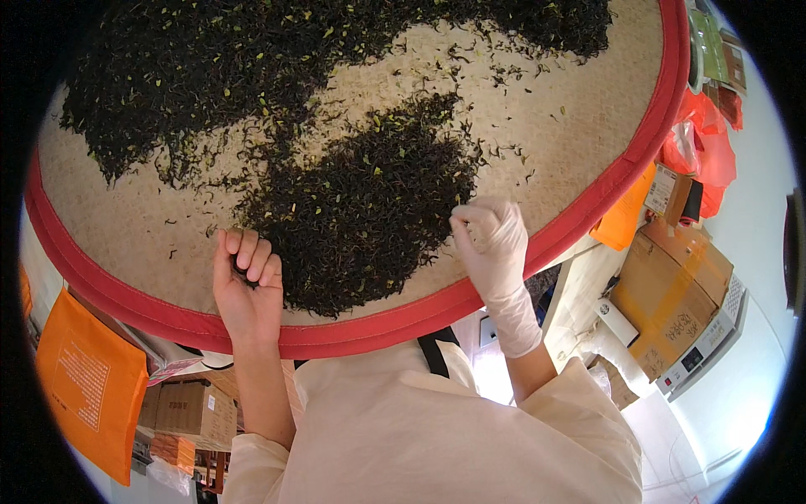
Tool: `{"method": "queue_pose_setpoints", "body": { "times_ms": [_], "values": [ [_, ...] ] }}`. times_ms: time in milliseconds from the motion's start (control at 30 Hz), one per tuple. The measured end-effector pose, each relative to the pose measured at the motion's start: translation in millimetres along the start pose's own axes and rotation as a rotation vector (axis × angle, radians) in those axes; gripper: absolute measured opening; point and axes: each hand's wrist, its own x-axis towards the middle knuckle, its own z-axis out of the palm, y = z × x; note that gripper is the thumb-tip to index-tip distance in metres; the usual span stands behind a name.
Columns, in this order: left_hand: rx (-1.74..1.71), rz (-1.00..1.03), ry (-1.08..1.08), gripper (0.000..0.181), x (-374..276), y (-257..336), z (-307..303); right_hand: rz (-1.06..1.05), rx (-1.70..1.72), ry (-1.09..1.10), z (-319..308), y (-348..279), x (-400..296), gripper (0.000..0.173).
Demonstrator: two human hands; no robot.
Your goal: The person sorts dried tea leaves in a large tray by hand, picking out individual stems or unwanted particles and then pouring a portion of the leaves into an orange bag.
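Dark, twisted dried leaves, likely tea, with yellow-green bits lie in a heap on a large round woven tray with a red cloth rim. A bigger mass of the same leaves covers the tray's far side. At the heap's left edge, my bare left hand is palm up with its fingers curled over some dark leaves. My right hand, in a pale thin glove, is by the heap's right edge. Its fingers are bent towards the thumb; whether anything is pinched between them cannot be told.
Left of and below the tray hangs an orange bag, with cardboard boxes beneath. On the right are a taped cardboard box, red plastic bags, an orange packet and a white appliance.
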Motion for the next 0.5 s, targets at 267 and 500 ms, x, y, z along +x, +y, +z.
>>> {"method": "queue_pose_setpoints", "body": {
  "times_ms": [267,500],
  "values": [
    [0.009,-0.014,0.011,0.024,1,-6,0,-0.062,0.049,0.085,19,-29,12,0.029],
    [0.019,-0.025,0.037,0.024,-2,-11,4,-0.166,-0.142,-0.103,38,-31,71,0.026]
  ]
}}
